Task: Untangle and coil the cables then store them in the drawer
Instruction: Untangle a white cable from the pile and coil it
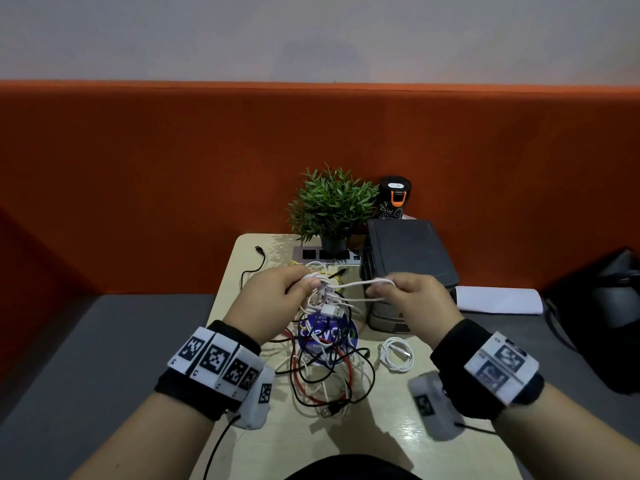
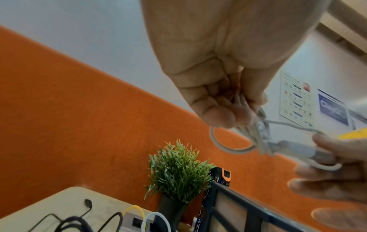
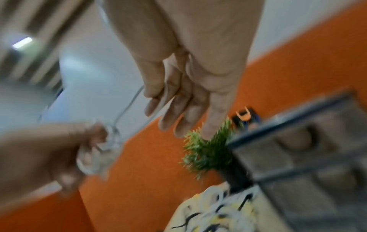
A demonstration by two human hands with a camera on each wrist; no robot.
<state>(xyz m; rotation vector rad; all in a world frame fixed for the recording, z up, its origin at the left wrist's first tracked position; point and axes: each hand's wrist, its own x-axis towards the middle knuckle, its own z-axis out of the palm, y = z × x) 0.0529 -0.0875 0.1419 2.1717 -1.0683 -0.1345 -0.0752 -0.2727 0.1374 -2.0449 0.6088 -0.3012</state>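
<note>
Above the desk [image 1: 408, 441], the left hand [image 1: 273, 303] grips a bunch of white cable [image 1: 349, 283] loops in curled fingers [image 2: 216, 116] while the right hand [image 1: 412, 299] pinches its stretched strand, over the tangled cables [image 1: 325, 372] lying beside the dark drawer unit [image 1: 408, 258].

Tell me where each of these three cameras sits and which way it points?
Head: on the person's head, looking down at the table; both hands and banded wrists show, stretching a white cable.
Left wrist: under the left hand, looking along it; its grip bunches the white cable, with the right hand's fingertips opposite.
Right wrist: under the right hand, blurred, looking along its fingers, which pinch the cable.
Shared: all three show the green plant and the drawer unit.
</note>
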